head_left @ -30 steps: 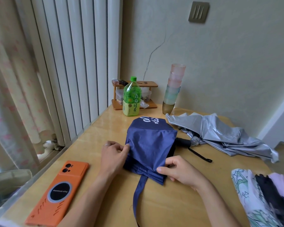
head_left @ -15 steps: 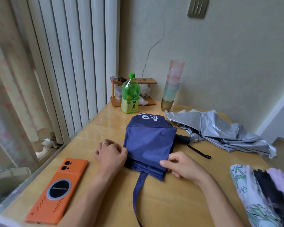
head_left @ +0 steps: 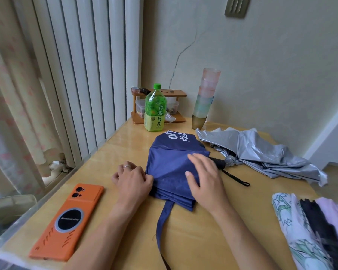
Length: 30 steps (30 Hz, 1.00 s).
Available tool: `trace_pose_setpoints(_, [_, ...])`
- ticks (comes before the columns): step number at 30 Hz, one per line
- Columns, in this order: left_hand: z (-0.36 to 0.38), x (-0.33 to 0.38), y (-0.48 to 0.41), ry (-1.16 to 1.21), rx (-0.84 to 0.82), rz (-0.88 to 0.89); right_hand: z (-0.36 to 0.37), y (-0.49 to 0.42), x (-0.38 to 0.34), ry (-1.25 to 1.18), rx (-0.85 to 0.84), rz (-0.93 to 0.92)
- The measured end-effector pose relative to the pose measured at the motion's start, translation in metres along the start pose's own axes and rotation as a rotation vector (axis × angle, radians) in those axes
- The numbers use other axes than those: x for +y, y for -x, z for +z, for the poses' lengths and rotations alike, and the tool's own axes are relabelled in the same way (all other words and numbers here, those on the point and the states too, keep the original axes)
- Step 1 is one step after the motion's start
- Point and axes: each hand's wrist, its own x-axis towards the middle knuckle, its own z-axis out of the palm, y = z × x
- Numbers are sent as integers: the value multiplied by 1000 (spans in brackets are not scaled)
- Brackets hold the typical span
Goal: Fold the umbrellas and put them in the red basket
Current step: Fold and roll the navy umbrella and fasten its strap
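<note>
From the head view, a glossy yellow wooden counter runs into a room corner, with a pale cream wall bearing a thin crack behind it. Tall white vertical slats and a floral curtain stand along its left. The navy-blue umbrella lies collapsed at the counter's middle, and places below are given from it. Two umbrellas are plain to see. The other is a crumpled silver-grey umbrella, touching it on the right. A white bundle with green print and black and pink cloth lie near right at the frame edge; I cannot tell what they are. There is one orange phone, face down, near left. One green tea bottle stands just behind, in front of one small wooden rack. One stack of tinted translucent cups stands behind and to the right. The navy-blue umbrella's cloth is gathered into flat stacked pleats, with white lettering at its far end. A navy strap trails toward the viewer, and a black handle with a looped cord juts out on the right. The left hand, wearing one ring, pinches the cloth's left edge with curled fingers. The right hand lies flat on top, fingers straight and pressing. The two hands are apart.
</note>
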Motion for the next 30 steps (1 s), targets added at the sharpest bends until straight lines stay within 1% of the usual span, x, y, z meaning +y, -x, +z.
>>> trace_pose_setpoints(2, [0, 0, 0, -40, -21, 23, 12, -2, -7, 85, -124, -58])
trace_pose_setpoints(4, [0, 0, 1, -72, -43, 28, 24, -3, -9, 172, -256, -68])
trace_pose_setpoints(7, [-1, 1, 1, -46, -20, 45, 33, 2, -5, 221, -441, 33])
trace_pose_setpoints(8, [-2, 1, 0, -1, 14, 103, 32, 3, -5, 205, -512, 80])
trace_pose_setpoints(10, [-3, 4, -3, 140, 56, 331, 29, 4, -7, 191, -608, 128])
trace_pose_setpoints(12, [1, 11, -5, 214, 5, 576, 27, 5, -10, 198, -637, 132])
trace_pose_setpoints(13, [5, 15, -5, 202, -43, 645, 27, 5, -11, 198, -643, 134])
trace_pose_setpoints(14, [10, 19, -4, 171, -96, 672, 26, 5, -13, 198, -644, 137])
trace_pose_setpoints(17, [23, 20, -4, 3, -273, 604, 23, 7, -14, 194, -662, 153])
trace_pose_setpoints(19, [26, 18, -5, -78, -350, 562, 19, 7, -12, 195, -697, 195])
trace_pose_setpoints(25, [26, 19, -1, -180, -396, 544, 0, 8, -12, 256, -854, 348])
trace_pose_setpoints(28, [25, 19, -1, -197, -400, 550, -9, 4, -17, 263, -855, 375])
trace_pose_setpoints(30, [25, 20, 0, -205, -411, 551, -13, -3, -23, 265, -822, 376])
